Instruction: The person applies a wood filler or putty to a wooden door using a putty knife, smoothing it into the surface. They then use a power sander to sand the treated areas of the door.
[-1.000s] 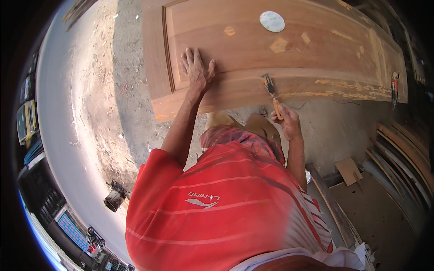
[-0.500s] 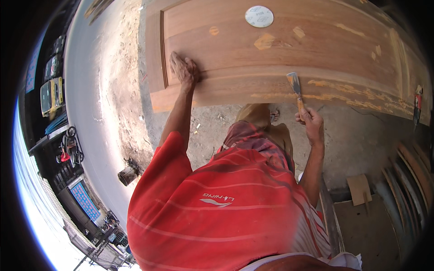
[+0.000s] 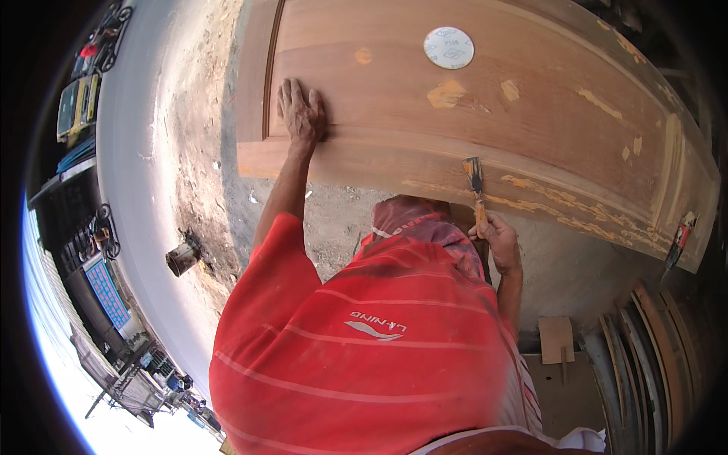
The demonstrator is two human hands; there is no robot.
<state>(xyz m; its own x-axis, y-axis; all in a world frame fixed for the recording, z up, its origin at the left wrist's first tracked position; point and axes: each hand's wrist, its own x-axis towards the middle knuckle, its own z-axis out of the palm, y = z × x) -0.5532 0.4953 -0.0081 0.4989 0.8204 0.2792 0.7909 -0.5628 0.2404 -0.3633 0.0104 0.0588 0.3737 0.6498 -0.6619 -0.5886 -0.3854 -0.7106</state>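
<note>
Currently, both hands of the person are at the wooden panel (image 3: 364,106), which lies flat in front of the body and serves as the landmark for every place told below. The left hand (image 3: 302,114) rests with its palm down on the left part of the panel, just beside the raised moulding; its fingers are straight and only a little apart, and it grasps nothing. The right hand (image 3: 497,239) is closed around the handle of a scraper (image 3: 477,199), at the near edge of the panel. The blade of this scraper points away from the body, over the near border of the panel, but whether it touches the wood I cannot tell. On the panel, toward its far side, lies a round white disc (image 3: 449,48), and nearer than this disc there is a pale orange patch (image 3: 447,93). Rough streaks (image 3: 576,201) of similar colour run along the near border. At the right near corner of the panel lies a red and black tool (image 3: 680,235), and nearer than this corner several boards (image 3: 656,349) are stacked.
</note>
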